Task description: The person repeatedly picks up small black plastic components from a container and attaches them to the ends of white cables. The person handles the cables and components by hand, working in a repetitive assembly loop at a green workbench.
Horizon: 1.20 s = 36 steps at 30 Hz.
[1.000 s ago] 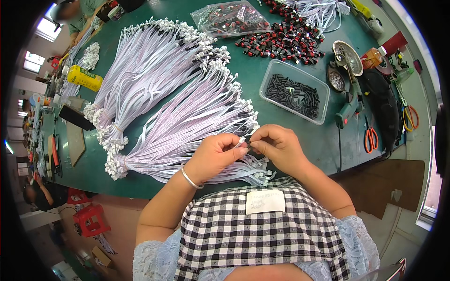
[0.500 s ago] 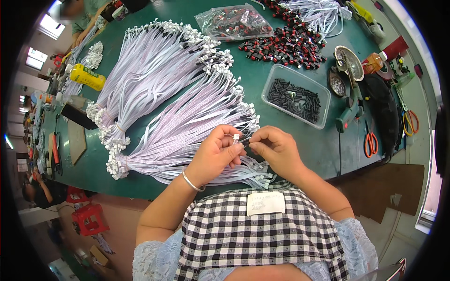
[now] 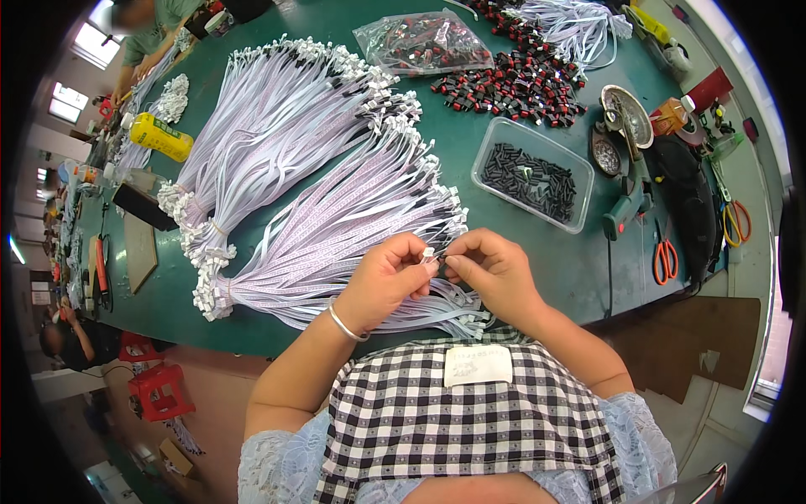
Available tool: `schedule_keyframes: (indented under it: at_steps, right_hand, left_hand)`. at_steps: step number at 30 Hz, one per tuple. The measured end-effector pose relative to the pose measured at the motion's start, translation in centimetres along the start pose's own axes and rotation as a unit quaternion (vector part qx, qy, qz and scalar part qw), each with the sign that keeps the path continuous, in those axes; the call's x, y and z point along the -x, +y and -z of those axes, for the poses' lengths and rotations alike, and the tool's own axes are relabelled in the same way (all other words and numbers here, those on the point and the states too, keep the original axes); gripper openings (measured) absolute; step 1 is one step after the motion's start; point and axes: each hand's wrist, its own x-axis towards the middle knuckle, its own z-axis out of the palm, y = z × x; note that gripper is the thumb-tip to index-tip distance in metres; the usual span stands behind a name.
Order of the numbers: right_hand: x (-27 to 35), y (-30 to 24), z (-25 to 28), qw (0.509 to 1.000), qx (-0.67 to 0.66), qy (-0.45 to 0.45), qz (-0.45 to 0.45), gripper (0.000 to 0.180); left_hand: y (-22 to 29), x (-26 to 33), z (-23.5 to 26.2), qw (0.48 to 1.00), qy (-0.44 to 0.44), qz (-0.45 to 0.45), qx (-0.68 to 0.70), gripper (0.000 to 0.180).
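Observation:
My left hand (image 3: 388, 280) pinches the white connector end of a flat white ribbon cable (image 3: 429, 253) just above the near edge of the green table (image 3: 470, 147). My right hand (image 3: 494, 273) meets it fingertip to fingertip, holding a small dark piece against that connector. Under both hands lies a fan of white ribbon cables (image 3: 336, 227). A second, larger bundle (image 3: 269, 126) spreads farther left. A silver bangle is on my left wrist.
A clear tub of small black parts (image 3: 532, 175) stands to the right, with a pile of red-and-black parts (image 3: 512, 80) and a plastic bag (image 3: 420, 42) behind it. Orange-handled scissors (image 3: 665, 259), a heat tool (image 3: 625, 210) and a yellow bottle (image 3: 161, 137) lie around. Another person (image 3: 147, 25) works far left.
Both hands stay together at the cable end; the fingers have shifted slightly on the connector. The view has tilted a little.

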Motion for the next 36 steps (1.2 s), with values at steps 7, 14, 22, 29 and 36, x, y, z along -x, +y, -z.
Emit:
schedule_keyframes:
  at_steps: [7, 14, 22, 29, 36]
  right_hand:
    - [0.1, -0.06, -0.08, 1.0, -0.01, 0.004, -0.003, 0.007]
    - [0.13, 0.0, -0.01, 1.0, 0.025, -0.006, 0.012, 0.006]
    - [0.18, 0.18, 0.42, 0.997, 0.068, -0.013, 0.017, 0.006]
    - [0.24, -0.18, 0.33, 0.995, 0.093, -0.023, 0.031, 0.007]
    - [0.15, -0.35, 0.16, 0.995, 0.095, -0.03, 0.024, 0.005]
  left_hand:
    - [-0.19, -0.12, 0.14, 1.0, -0.013, -0.004, -0.007, 0.006]
    - [-0.16, -0.13, 0.08, 0.999, -0.016, -0.004, -0.035, 0.005]
    - [0.65, 0.24, 0.12, 0.999, -0.006, 0.01, -0.049, 0.013]
    - [0.57, 0.32, 0.26, 0.999, -0.003, 0.01, -0.051, 0.014]
    - [0.76, 0.66, 0.42, 0.952, 0.007, -0.132, -0.277, 0.025]
